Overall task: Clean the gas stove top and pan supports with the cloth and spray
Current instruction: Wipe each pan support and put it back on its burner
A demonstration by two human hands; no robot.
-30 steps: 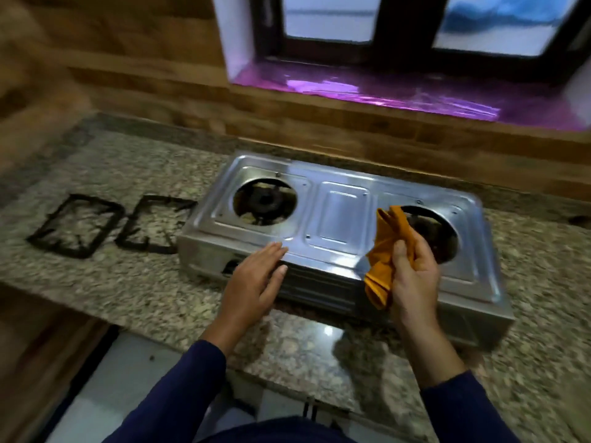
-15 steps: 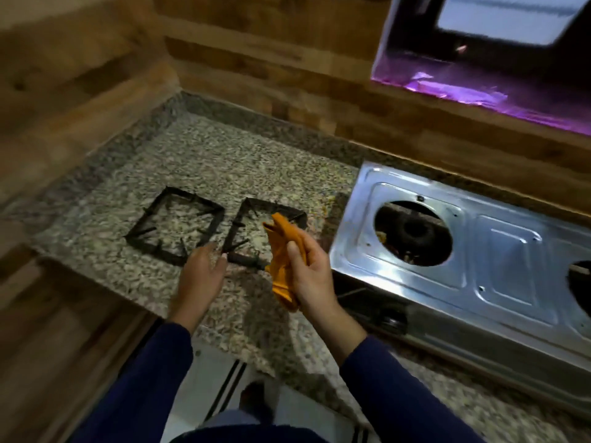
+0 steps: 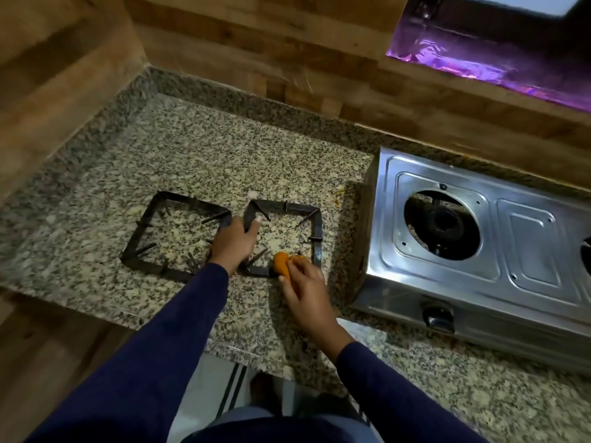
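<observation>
Left hand [image 3: 235, 243] clamped on left rail of nearer black square iron pan support [image 3: 283, 238], flat on speckled granite counter [image 3: 198, 148]. Right hand [image 3: 302, 282] closed on bunched orange cloth [image 3: 283, 265], pressed to that support's front rail at 6 o'clock. Second black support [image 3: 176, 235] at 9 o'clock; stainless steel gas stove [image 3: 479, 251] at 3 o'clock.

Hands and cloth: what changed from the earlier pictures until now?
The left hand left the stove front and took hold of the right pan support. The right hand carried the orange cloth from the stove top down onto that support's near bar. Both supports and the stove kept their places on the counter.
</observation>
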